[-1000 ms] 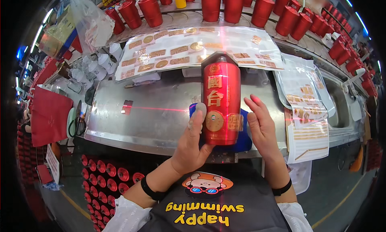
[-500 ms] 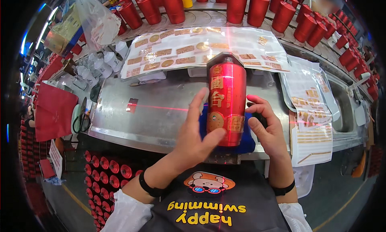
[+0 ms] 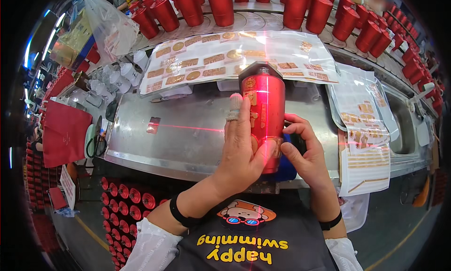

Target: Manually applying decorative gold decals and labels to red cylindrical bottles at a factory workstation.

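A shiny red bottle (image 3: 274, 97) with gold characters and labels lies tilted at the near edge of the metal table, its far end against a dark angular stop (image 3: 259, 67). My left hand (image 3: 237, 149) holds its left side, fingers stretched along the body and thumb pressed on the gold label low on the front. Wrappings cover some of the left fingertips. At the bottle's lower right, my right hand (image 3: 307, 153) has its thumb and forefinger against the side, other fingers curled. Something blue (image 3: 287, 171) shows beneath the bottle. A thin red light line crosses the bottle.
Sheets of gold labels (image 3: 206, 59) lie behind the bottle, with more label sheets (image 3: 364, 130) at the right beside a sink (image 3: 404, 134). Red bottles (image 3: 221, 7) line a curved conveyor. Scissors (image 3: 97, 144) lie left. Several red bottles (image 3: 135, 196) stand below the table.
My left hand has closed in over the bottle's front, its thumb shifting right across the label. My right fingers have come in against the side. Bottles on the conveyor have shifted right.
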A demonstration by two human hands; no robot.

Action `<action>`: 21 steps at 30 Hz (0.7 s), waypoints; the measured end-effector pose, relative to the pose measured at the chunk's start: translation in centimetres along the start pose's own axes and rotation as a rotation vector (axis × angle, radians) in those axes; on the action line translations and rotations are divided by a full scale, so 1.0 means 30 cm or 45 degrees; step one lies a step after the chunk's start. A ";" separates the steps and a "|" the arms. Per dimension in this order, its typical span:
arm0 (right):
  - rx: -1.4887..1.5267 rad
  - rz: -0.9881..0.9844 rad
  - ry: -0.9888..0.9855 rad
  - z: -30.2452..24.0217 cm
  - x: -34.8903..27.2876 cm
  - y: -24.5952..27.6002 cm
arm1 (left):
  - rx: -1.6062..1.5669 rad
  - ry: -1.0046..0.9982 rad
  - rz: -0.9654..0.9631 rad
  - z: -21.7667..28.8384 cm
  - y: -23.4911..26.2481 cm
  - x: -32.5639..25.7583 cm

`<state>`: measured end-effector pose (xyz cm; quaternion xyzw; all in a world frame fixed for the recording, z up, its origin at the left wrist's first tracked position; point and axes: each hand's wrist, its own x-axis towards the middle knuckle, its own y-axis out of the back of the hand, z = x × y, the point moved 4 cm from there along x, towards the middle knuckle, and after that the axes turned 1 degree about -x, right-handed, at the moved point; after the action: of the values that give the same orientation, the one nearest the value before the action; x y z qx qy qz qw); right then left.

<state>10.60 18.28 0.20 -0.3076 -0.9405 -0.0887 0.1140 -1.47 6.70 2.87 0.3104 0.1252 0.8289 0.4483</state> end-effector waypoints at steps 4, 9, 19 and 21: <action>-0.005 0.000 -0.007 -0.003 0.002 -0.002 | 0.083 -0.016 -0.027 0.004 0.008 -0.003; -0.016 -0.001 -0.011 -0.001 0.002 -0.004 | 0.128 -0.028 -0.034 0.004 0.005 -0.002; 0.099 0.004 -0.148 0.016 0.002 -0.019 | -0.243 0.015 0.007 -0.031 0.021 -0.014; 0.080 -0.005 -0.155 0.038 0.005 -0.013 | -0.409 0.061 0.004 -0.038 0.025 -0.011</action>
<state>10.05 18.33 -0.88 -0.3069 -0.9486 -0.0404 0.0662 -2.54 6.09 2.22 0.2148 0.0012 0.8461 0.4878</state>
